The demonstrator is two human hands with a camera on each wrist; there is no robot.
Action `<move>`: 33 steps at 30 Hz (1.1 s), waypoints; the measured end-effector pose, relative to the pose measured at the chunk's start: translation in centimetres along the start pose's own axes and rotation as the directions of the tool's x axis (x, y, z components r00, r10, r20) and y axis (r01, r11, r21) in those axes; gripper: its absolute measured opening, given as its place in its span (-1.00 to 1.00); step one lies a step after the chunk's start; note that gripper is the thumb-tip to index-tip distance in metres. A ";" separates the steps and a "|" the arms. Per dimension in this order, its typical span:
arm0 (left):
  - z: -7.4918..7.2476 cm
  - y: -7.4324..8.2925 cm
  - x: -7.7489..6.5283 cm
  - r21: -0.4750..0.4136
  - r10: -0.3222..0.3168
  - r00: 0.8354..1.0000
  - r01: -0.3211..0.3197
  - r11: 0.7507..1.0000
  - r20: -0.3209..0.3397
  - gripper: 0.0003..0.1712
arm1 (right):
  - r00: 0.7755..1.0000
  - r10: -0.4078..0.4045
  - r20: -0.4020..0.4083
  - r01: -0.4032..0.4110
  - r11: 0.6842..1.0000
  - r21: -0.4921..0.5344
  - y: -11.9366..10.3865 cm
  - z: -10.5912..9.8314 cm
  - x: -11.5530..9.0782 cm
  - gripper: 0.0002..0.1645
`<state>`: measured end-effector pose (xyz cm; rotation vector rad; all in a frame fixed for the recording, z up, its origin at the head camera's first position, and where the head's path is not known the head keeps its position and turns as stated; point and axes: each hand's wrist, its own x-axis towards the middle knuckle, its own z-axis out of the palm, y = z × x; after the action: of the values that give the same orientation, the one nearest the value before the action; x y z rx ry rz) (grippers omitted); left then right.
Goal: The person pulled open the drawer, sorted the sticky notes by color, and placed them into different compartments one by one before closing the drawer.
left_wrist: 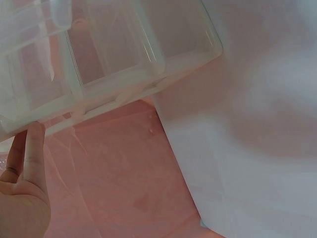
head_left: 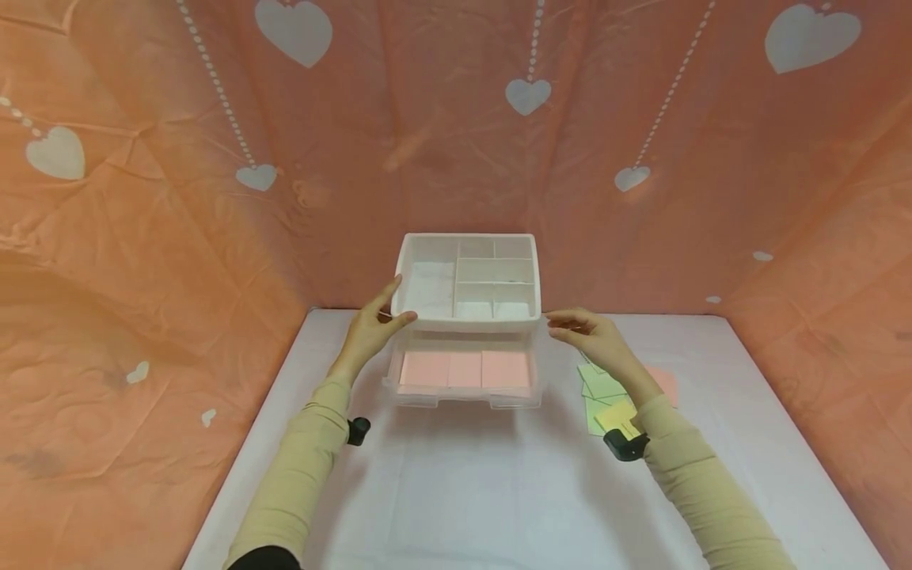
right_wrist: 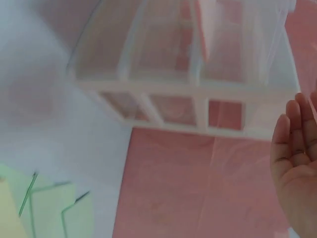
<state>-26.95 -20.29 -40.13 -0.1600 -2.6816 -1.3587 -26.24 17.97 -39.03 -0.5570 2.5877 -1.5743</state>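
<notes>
L hand (head_left: 366, 331) grips organizer (head_left: 477, 325) corner; R hand (head_left: 590, 334) released, just beside. R forearm (head_left: 641, 382) partly blocks grn cards (head_left: 600, 385), pink card (head_left: 666, 385).

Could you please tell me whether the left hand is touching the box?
Touching: the head view shows the left hand with thumb and finger on the box at its left edge.

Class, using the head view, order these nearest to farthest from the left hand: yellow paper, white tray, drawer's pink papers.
1. White tray: touching the left hand.
2. Pink papers: in the drawer below the tray.
3. Yellow paper: on the table, right side.
</notes>
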 end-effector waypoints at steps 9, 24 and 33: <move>0.0 0.3 -0.2 0.003 -0.005 1.000 0.005 1.000 -0.003 -0.16 | 0.985 0.144 -0.095 -0.140 0.989 0.051 2.8 -3.6 -1.6 -0.33; 0.0 0.3 -0.2 0.002 -0.003 1.000 0.003 1.000 -0.014 -0.18 | 0.916 0.298 -0.269 -0.260 0.951 0.167 9.5 -6.8 -4.1 -0.11; 0.0 0.2 -0.1 -0.003 -0.009 1.000 0.009 1.000 -0.008 -0.17 | 0.828 0.463 -0.315 -0.422 0.886 0.193 13.2 -5.8 -6.1 0.02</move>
<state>-26.81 -20.18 -39.98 -0.1428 -2.6766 -1.3634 -25.47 30.38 -48.60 0.3615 2.5620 -1.7537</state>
